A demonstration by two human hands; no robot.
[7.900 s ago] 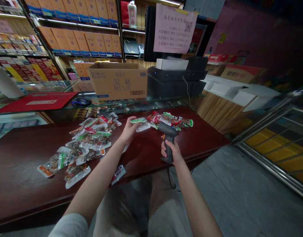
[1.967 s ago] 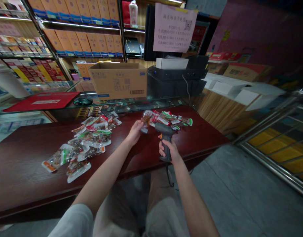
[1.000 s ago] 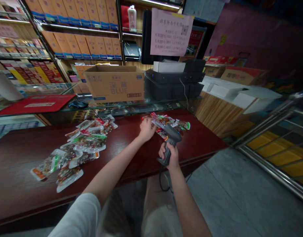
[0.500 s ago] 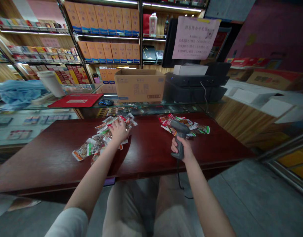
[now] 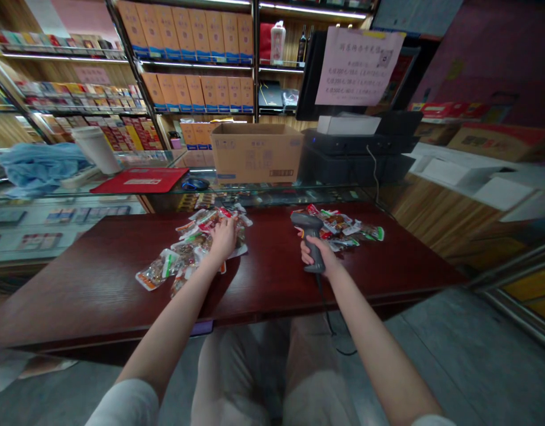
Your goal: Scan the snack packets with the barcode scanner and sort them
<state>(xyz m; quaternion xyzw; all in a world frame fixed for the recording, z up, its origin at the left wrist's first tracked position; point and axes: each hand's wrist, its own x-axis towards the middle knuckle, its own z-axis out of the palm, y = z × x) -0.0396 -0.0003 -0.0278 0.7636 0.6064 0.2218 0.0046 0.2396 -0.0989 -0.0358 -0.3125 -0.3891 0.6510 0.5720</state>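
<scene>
Right hand (image 5: 317,251) clamped on a barcode scanner (image 5: 310,235) handle; left hand (image 5: 223,239) over snack packets (image 5: 190,251).
Further packets (image 5: 345,229) lie beyond the scanner; whether the left hand grips any is unclear.

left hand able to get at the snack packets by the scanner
Probably yes: the left hand lies on the left heap of snack packets, and bare dark red wooden tabletop runs to the right heap, though a grey handheld barcode scanner stands at its left end.

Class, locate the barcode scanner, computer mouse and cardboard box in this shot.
Barcode scanner (image 5: 308,228), head view, on its neck.
Computer mouse (image 5: 194,184), head view, on its top.
Cardboard box (image 5: 256,155), head view, on its front face.
</scene>
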